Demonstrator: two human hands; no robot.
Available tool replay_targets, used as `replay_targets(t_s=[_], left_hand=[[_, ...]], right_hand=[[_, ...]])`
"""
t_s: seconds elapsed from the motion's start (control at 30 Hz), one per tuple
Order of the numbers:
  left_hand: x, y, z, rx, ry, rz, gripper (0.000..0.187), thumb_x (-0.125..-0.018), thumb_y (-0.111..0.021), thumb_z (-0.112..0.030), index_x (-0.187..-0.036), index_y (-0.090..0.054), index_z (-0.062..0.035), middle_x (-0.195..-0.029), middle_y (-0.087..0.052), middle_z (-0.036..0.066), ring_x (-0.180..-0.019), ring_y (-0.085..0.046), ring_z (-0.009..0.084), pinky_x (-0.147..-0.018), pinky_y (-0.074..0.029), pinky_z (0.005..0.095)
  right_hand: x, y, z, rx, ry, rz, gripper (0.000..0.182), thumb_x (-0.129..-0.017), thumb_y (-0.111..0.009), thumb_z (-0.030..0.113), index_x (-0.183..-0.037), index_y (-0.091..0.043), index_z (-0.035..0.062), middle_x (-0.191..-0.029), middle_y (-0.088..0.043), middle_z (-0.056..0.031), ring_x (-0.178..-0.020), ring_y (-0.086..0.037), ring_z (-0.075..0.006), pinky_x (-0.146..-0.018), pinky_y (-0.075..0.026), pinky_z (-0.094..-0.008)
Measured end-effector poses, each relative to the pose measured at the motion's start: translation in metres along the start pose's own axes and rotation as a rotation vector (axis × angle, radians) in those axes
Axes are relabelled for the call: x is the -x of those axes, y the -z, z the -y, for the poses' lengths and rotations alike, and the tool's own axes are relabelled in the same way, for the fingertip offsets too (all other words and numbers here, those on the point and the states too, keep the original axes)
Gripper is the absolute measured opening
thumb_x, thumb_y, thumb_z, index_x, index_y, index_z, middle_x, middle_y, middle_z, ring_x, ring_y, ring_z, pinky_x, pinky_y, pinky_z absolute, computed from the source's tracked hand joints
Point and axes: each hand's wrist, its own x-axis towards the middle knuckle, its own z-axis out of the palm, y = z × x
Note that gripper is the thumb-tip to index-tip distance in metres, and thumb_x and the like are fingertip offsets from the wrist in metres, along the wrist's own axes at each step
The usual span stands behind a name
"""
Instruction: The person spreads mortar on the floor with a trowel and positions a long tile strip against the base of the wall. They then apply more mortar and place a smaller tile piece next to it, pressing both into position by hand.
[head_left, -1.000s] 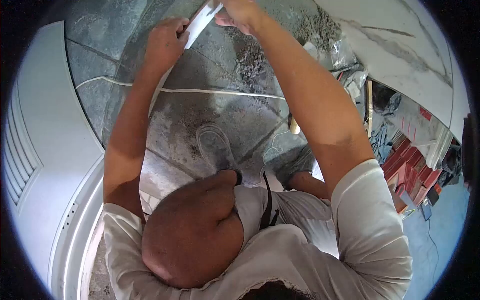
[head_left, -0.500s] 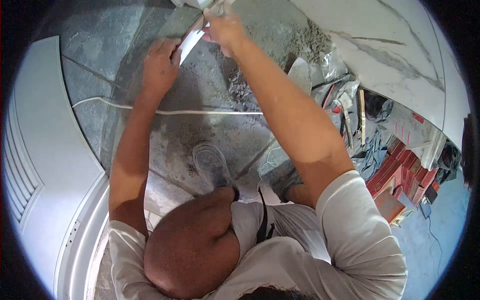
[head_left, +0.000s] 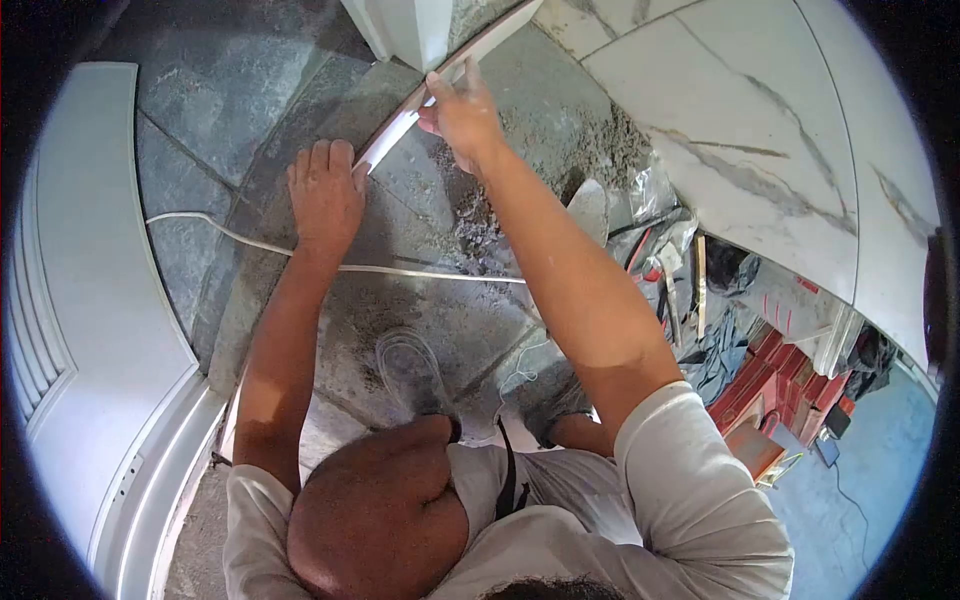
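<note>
A long narrow strip (head_left: 508, 28), white-faced with a reddish-brown edge, runs diagonally over the grey floor past the foot of a white door frame (head_left: 425, 35). My right hand (head_left: 468, 122) pinches it near the middle, index finger over the far edge and thumb on the near side. At the strip's lower end is my left hand (head_left: 328, 198), its fingers stretched out flat on the floor and its thumb against the end. Crumbly grey mortar (head_left: 480, 225) lies on the floor below my right hand.
A white cable (head_left: 430, 272) crosses the floor under my forearms. To the left stands a white louvred door (head_left: 100, 250). Marbled tiles (head_left: 770, 130) are at the right, with a trowel-like blade (head_left: 588, 208), plastic scraps and red boxes (head_left: 765, 370) nearby.
The view has shifted, showing more of the strip and door frame at the top. My left hand's fingers have straightened from their curl around the strip's end. My right hand keeps its pinch.
</note>
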Motion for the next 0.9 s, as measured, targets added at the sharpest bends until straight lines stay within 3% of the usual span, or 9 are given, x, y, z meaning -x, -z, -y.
replay_targets(t_s=[0.33, 0.43, 0.5, 0.6, 0.73, 0.8, 0.83, 0.9], left_hand=[[-0.001, 0.0, 0.003, 0.123, 0.097, -0.003, 0.032, -0.074, -0.076, -0.025, -0.085, -0.051, -0.0069, -0.085, -0.05, 0.009, -0.083, -0.05, 0.032, -0.074, -0.038, 0.0451], [-0.002, 0.003, 0.003, 0.153, 0.09, -0.004, 0.032, -0.074, -0.077, -0.023, -0.084, -0.051, -0.0067, -0.086, -0.05, 0.01, -0.083, -0.049, 0.0321, -0.073, -0.038, 0.0449], [-0.005, 0.006, 0.003, 0.17, 0.163, 0.147, 0.03, -0.075, -0.076, -0.021, -0.087, -0.052, -0.0073, -0.093, -0.051, 0.011, -0.094, -0.051, 0.032, -0.079, -0.038, 0.0468], [-0.003, 0.004, 0.004, 0.158, 0.153, 0.128, 0.03, -0.075, -0.076, -0.021, -0.086, -0.051, -0.0077, -0.092, -0.051, 0.011, -0.093, -0.05, 0.0317, -0.078, -0.037, 0.0464], [-0.003, 0.004, 0.006, 0.177, 0.131, 0.107, 0.03, -0.075, -0.076, -0.021, -0.085, -0.051, -0.0081, -0.091, -0.049, 0.011, -0.092, -0.05, 0.0313, -0.077, -0.037, 0.0459], [-0.003, 0.004, 0.006, 0.168, 0.123, 0.095, 0.03, -0.075, -0.076, -0.021, -0.085, -0.051, -0.0084, -0.091, -0.049, 0.01, -0.092, -0.049, 0.0308, -0.077, -0.036, 0.0456], [-0.003, 0.004, 0.006, 0.167, 0.12, 0.096, 0.03, -0.075, -0.076, -0.021, -0.085, -0.051, -0.0084, -0.091, -0.049, 0.01, -0.092, -0.049, 0.0308, -0.077, -0.036, 0.0456], [-0.005, 0.006, 0.005, 0.181, 0.168, 0.153, 0.03, -0.074, -0.076, -0.021, -0.084, -0.051, -0.0084, -0.091, -0.048, 0.01, -0.092, -0.048, 0.0306, -0.078, -0.036, 0.0452]], right_hand=[[0.003, 0.012, 0.002, 0.075, 0.006, 0.002, 0.077, -0.097, -0.054, 0.029, -0.152, -0.004, 0.011, -0.129, -0.051, -0.0179, -0.091, -0.061, -0.0248, -0.077, -0.054, -0.0387], [-0.013, 0.041, -0.002, 0.154, -0.051, -0.049, 0.07, -0.096, -0.051, 0.029, -0.152, -0.013, 0.0111, -0.128, -0.054, -0.02, -0.096, -0.062, -0.0312, -0.082, -0.052, -0.0441], [-0.051, 0.075, -0.019, 1.109, 0.18, -0.28, 0.062, -0.094, -0.048, 0.026, -0.15, -0.024, 0.0151, -0.128, -0.055, -0.0222, -0.106, -0.061, -0.035, -0.088, -0.05, -0.0466], [-0.075, 0.097, 0.008, 1.327, 0.024, -0.232, 0.065, -0.09, -0.048, 0.023, -0.15, -0.025, 0.0193, -0.128, -0.056, -0.0219, -0.115, -0.057, -0.0371, -0.096, -0.046, -0.0466], [-0.082, 0.096, 0.047, 1.535, 0.016, -0.204, 0.061, -0.09, -0.047, 0.022, -0.148, -0.029, 0.0182, -0.121, -0.062, -0.0177, -0.113, -0.06, -0.034, -0.093, -0.048, -0.0445], [-0.083, 0.093, 0.053, 1.667, 0.057, -0.154, 0.046, -0.092, -0.043, 0.02, -0.138, -0.047, 0.0141, -0.118, -0.064, -0.0165, -0.107, -0.063, -0.0323, -0.086, -0.051, -0.0447], [-0.084, 0.092, 0.048, 1.665, 0.055, -0.156, 0.046, -0.092, -0.043, 0.02, -0.138, -0.047, 0.0141, -0.118, -0.064, -0.0165, -0.107, -0.063, -0.0323, -0.086, -0.051, -0.0447], [-0.083, 0.083, 0.033, 1.806, 0.148, -0.024, 0.032, -0.093, -0.041, 0.017, -0.12, -0.059, 0.0113, -0.114, -0.065, -0.015, -0.101, -0.066, -0.0309, -0.079, -0.054, -0.0443]])
